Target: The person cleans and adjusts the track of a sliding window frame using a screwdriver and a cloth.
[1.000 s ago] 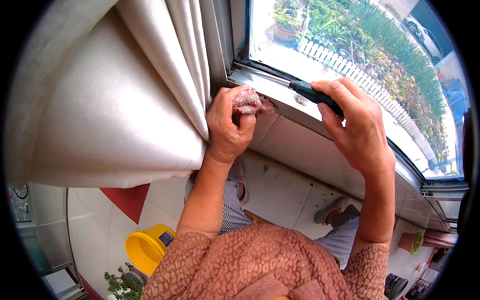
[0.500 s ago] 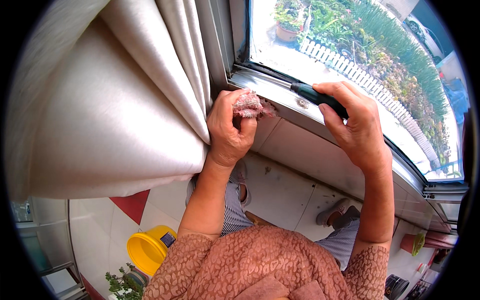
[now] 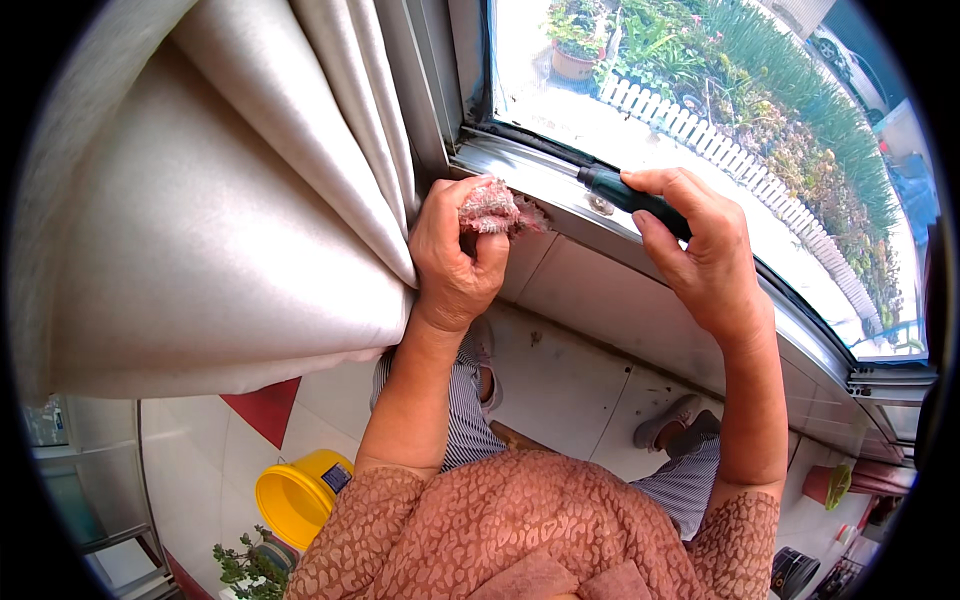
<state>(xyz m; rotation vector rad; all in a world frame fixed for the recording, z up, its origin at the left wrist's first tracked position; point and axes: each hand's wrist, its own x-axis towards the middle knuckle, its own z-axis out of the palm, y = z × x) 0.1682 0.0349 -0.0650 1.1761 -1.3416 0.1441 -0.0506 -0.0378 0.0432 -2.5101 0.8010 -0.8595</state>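
My left hand (image 3: 447,262) is closed around a crumpled pink-and-grey rag (image 3: 490,207) at the inner edge of the sill, close to the window's left corner. In my right hand (image 3: 708,248) is a screwdriver (image 3: 622,190) with a dark green handle. Its thin shaft points left along the metal window track (image 3: 497,156); the tip is hard to make out against the metal. Just below the handle, a small greyish-brown clump (image 3: 601,205) lies on the sill.
A pale curtain (image 3: 220,230) hangs against my left wrist. Behind my left arm, a yellow bucket (image 3: 305,492) stands on the tiled floor beside a leafy plant (image 3: 248,565). Outside the glass run a white picket fence (image 3: 735,155) and garden plants.
My right hand and the screwdriver have shifted slightly left along the track. My left hand with the rag sits a little further left, and the curtain has moved slightly left too.
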